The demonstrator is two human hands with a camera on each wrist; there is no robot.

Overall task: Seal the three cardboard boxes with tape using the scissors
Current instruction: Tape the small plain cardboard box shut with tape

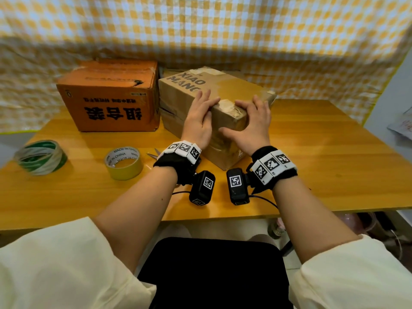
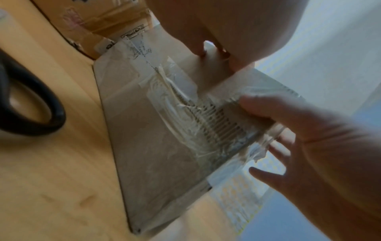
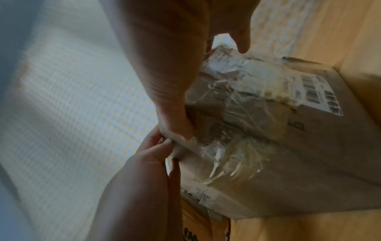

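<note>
Item 1: brown cardboard box [image 1: 214,103], printed "XIAO MANG", lying at an angle on the wooden table [image 1: 312,157], its near end toward the person. Crinkled clear tape [image 1: 227,105] crosses the top edge of that end and runs down the end face, where the left wrist view shows it wrinkled over exposed corrugation.

Left hand [image 1: 198,121]: laid on the box's top near corner, fingers straight and spread, pressing flat beside the tape; not clamped around anything.

Right hand [image 1: 252,123]: on the same end, just right of the tape patch, fingers bent over the top edge, thumb stretched across the end face below. The 2 hands sit close together with the tape between them.

Item 2: orange cardboard box [image 1: 109,97] with black printed characters, standing to the left, touching or nearly touching the brown one; top flaps closed.

Item 3: yellow tape roll [image 1: 123,162], lying flat on the table left of the left wrist.

Item 4: scissors [image 1: 155,153], only the blade tips visible beside that wrist; a black handle loop shows in the left wrist view.

Item 5: green-and-white tape roll [image 1: 41,157], far left on the table.

Backdrop: yellow checked cloth [image 1: 200,30].
</note>
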